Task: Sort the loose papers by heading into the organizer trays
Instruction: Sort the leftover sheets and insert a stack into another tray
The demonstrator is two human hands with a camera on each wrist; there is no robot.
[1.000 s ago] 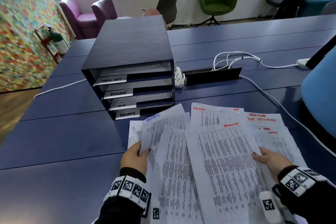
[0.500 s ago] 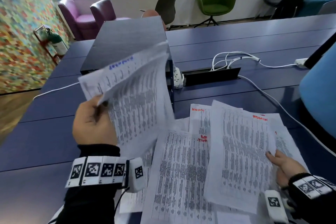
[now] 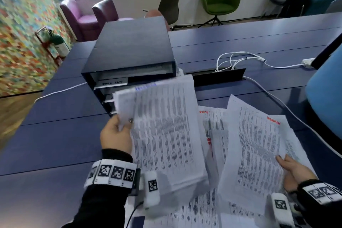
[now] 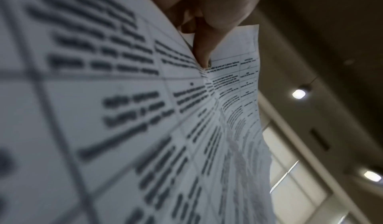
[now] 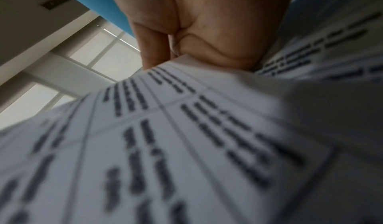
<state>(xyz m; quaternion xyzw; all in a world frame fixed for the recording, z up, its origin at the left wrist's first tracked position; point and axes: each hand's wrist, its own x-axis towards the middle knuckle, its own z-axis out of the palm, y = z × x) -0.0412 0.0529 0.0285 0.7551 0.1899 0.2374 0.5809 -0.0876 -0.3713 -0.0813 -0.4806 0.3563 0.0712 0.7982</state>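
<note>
While left hand (image 3: 115,135) pinches lifted papers (image 3: 162,127), long axis toward organizer (image 3: 129,52), right hand (image 3: 294,170) grips another sheet (image 3: 253,153)

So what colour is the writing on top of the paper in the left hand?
Blue, on the sheet the left hand holds; head view shows it best.

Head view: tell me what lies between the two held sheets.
Between the left hand's sheets and the right hand's sheet, loose papers lie on the table.

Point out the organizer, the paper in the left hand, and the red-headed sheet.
Organizer (image 3: 129,46): head view, its dark top.
Paper in left hand (image 3: 166,131): head view, printed middle.
Red-headed sheet (image 3: 259,146): head view, printed middle.
</note>
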